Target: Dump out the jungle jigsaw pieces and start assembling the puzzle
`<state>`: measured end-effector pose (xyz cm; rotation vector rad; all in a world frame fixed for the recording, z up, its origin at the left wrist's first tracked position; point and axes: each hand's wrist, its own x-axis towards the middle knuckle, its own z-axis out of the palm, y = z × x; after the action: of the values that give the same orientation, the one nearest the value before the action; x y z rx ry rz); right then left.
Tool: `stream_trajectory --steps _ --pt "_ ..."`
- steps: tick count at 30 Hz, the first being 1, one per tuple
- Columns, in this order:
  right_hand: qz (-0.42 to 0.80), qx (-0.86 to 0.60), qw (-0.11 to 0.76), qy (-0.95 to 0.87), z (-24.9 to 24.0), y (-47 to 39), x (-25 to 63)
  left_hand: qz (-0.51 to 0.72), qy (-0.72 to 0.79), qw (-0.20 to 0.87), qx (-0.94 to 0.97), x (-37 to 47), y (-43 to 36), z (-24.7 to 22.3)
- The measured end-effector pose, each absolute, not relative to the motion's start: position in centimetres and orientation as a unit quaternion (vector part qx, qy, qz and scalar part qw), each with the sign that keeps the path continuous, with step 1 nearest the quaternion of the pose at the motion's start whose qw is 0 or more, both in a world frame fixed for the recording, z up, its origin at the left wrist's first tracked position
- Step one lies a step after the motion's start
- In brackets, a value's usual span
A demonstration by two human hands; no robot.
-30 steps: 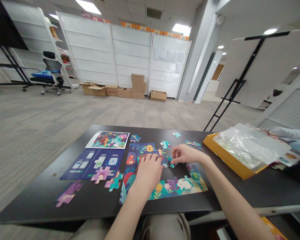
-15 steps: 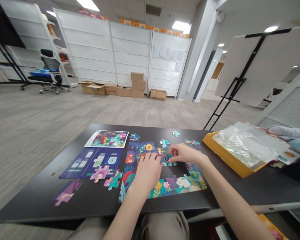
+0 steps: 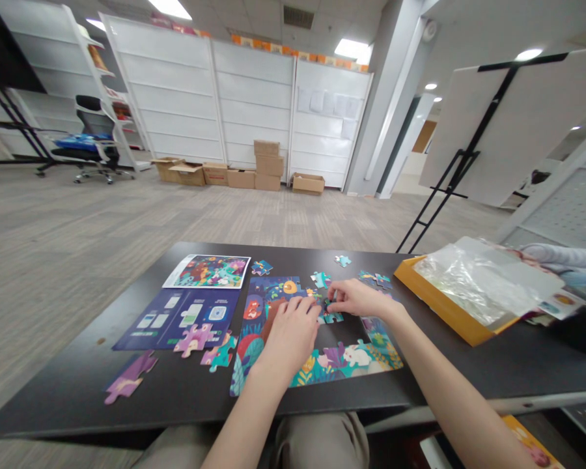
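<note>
A partly joined jigsaw puzzle (image 3: pixel 354 355) lies on the dark table, with an open gap in its middle. My left hand (image 3: pixel 290 332) rests flat on its left part, fingers stretched out and covering some of the picture. Over the gap's upper edge, my right hand (image 3: pixel 356 298) has thumb and fingers pinched on a teal puzzle piece (image 3: pixel 333 318), which touches or nearly touches the joined part. Loose teal pieces (image 3: pixel 320 279) lie just beyond the fingers. The exact fit at the fingertips is hidden.
To the left lie a picture leaflet (image 3: pixel 176 316) and loose pink-purple pieces (image 3: pixel 129 378). More loose pieces (image 3: pixel 375 279) lie beyond my right hand. A yellow box (image 3: pixel 442 306) with clear plastic stands at the right. The table's near edge is close to my lap.
My right hand has shifted very slightly left with the teal puzzle piece, and its fingers have bent a little. The left hand stays on the puzzle; the camera view has moved slightly.
</note>
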<state>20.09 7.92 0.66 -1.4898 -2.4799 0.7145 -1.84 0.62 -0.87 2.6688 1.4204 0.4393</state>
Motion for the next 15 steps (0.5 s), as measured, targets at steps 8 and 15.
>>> stream_trajectory --steps 8,15 --pt "0.274 -0.499 0.071 -0.819 0.61 7.91 20.18 0.129 0.434 0.015 0.892 -1.71 0.47 -1.46" --pt "0.234 -0.493 0.072 -0.835 0.66 7.87 19.99 0.125 0.436 0.003 0.891 -1.47 0.44 -1.69"
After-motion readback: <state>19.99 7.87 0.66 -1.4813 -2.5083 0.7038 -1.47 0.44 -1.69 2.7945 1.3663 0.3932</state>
